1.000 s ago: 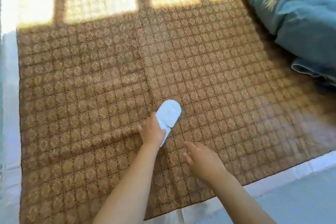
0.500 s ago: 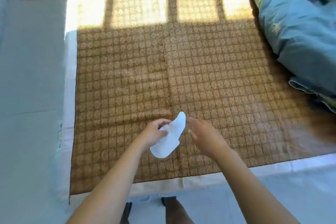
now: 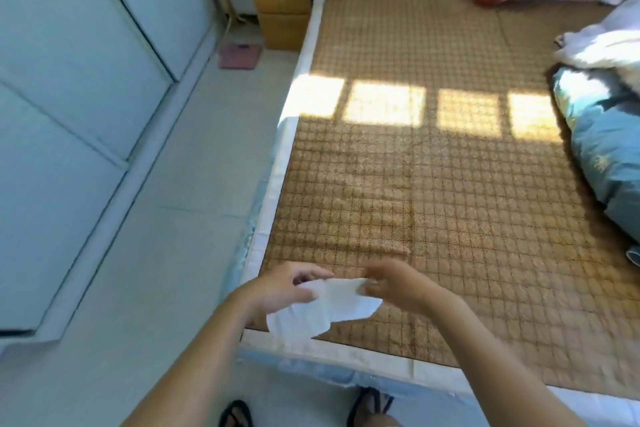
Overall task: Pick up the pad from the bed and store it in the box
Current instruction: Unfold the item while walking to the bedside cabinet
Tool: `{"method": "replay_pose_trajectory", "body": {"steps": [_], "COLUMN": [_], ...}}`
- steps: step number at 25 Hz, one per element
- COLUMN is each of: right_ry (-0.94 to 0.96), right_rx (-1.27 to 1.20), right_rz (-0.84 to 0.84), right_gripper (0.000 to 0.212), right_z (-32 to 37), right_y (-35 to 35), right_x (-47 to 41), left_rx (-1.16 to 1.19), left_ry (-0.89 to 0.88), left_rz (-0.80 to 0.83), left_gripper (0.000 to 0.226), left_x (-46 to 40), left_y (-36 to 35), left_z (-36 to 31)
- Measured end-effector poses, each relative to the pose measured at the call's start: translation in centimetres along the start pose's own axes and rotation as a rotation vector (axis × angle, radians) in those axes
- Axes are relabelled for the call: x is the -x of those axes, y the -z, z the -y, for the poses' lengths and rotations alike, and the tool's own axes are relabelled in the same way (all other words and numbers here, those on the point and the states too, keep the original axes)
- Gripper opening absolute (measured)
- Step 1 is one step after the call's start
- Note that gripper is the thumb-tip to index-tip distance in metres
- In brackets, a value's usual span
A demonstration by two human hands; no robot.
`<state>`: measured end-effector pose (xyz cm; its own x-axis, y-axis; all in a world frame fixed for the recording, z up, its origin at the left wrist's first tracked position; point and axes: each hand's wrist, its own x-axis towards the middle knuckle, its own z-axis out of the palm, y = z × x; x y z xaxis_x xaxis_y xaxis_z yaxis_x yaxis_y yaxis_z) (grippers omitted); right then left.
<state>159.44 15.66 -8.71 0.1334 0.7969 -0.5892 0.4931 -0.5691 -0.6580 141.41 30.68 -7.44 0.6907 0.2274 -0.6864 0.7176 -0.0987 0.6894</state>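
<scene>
Pad point(image 3: 323, 308) blurred, its upper edge perhaps under fingers point(image 3: 375, 289).

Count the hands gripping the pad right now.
2. The left hand pinches the pad at its left side; the right hand pinches its upper right edge. The pad hangs above the bed's near corner.

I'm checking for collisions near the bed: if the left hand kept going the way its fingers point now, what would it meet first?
The left hand points right, across the white pad it grips. Likely first contact is the right hand, pinching the pad's other end, though their relative depth is unclear.
</scene>
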Motion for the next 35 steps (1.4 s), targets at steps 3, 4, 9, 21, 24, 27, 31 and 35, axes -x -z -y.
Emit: {"method": "replay_pose_trajectory", "body": {"steps": [3,4,9,21,24,27,31,35], "right_ry": [0.033,0.042,0.068,0.121,0.15,0.203,0.296,0.371], "right_rx": [-0.034,-0.033,-0.011,-0.035,0.102,0.144,0.123,0.098], "right_rz": [-0.039,-0.07,-0.218,-0.508,-0.535,-0.551,-0.583,-0.529], "right_gripper": [0.02,0.02,0.018,0.018,0.022,0.021,0.02,0.022], "right_z": [4.8,6.6,17.4,42.2,44.9,46.4,47.8,49.1], "right_y": [-4.1,-5.6,-14.0,-30.2,-30.3,-28.9,-24.3,-18.9], "right_x": [-0.9,-1.4,-4.0,-10.1,-13.2,-17.2,-24.1,-30.0], "left_rx": [0.185,0.227,0.259,0.733,0.927,1.054,1.155,1.026], "left_ry": [0.015,0.017,-0.001,-0.027,-0.053,-0.087,-0.122,-0.157], "left_rz": [-0.075,-0.098,-0.212,-0.587,-0.597,-0.545,-0.43,-0.419], "left_gripper": [0.043,0.041,0.023,0.008,0.009,0.013,0.034,0.028], "left_x": [5.0,6.8,16.2,26.0,24.7,22.8,18.5,14.2], "left_y": [3.2,4.2,7.9,21.7,25.4,30.1,38.5,45.6], "left_z": [5.6,7.7,18.2,28.2,27.8,27.6,25.5,21.8]}}
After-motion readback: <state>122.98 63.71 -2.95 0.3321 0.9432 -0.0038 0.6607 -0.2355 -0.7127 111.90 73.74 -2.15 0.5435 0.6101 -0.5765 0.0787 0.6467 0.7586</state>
